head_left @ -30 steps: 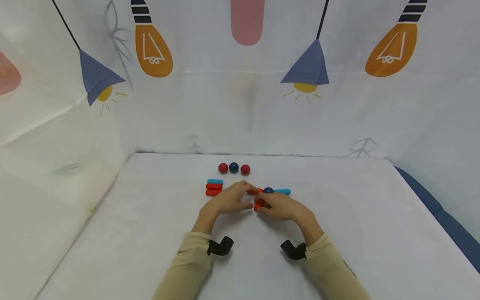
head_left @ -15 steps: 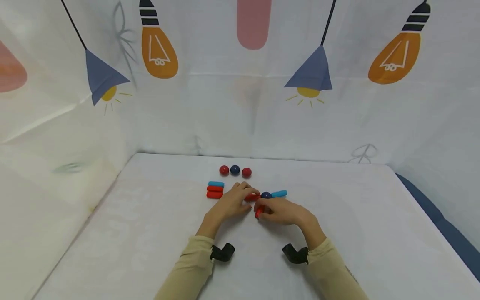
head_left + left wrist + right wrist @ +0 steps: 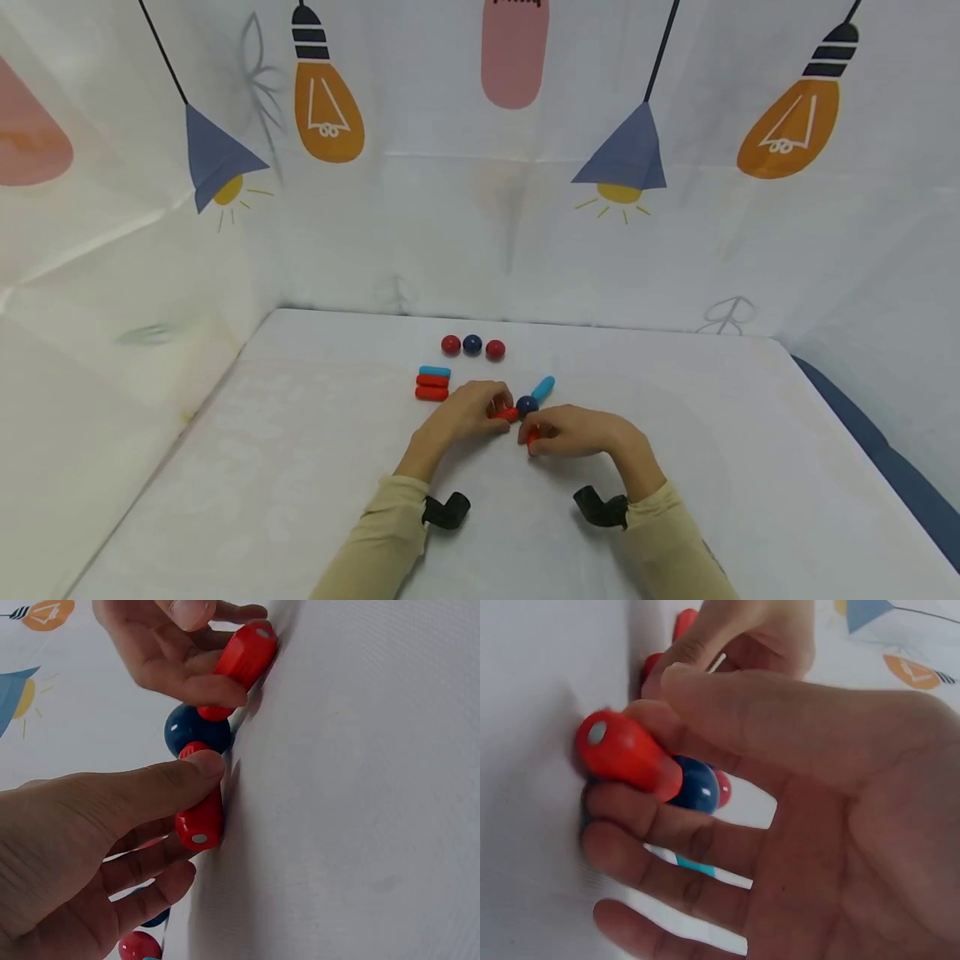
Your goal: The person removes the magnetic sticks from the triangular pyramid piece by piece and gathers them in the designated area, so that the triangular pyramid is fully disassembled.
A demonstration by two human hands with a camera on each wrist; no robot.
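Observation:
A dark blue ball (image 3: 527, 406) lies on the white table, joined to several stubby rods. My left hand (image 3: 472, 408) pinches one red magnetic rod (image 3: 201, 817) between thumb and fingers, its far end against the ball. My right hand (image 3: 581, 431) holds a second red magnetic rod (image 3: 630, 754) among its fingers, with a pale metal dot on the near end; the rod's other end meets the ball. A light blue rod (image 3: 543, 388) points away from the ball toward the back right, touched by neither hand.
Behind my left hand lie two red rods (image 3: 432, 393) and a light blue rod (image 3: 435, 371), stacked side by side. Farther back, two red balls (image 3: 495, 350) and a dark blue ball (image 3: 472, 344) form a row. A printed curtain (image 3: 450, 242) rises beyond the table's back edge.
The joined ball and rods have come slightly nearer to me. The light blue rod has swung from pointing right to pointing back right. Both hands keep hold of their red rods.

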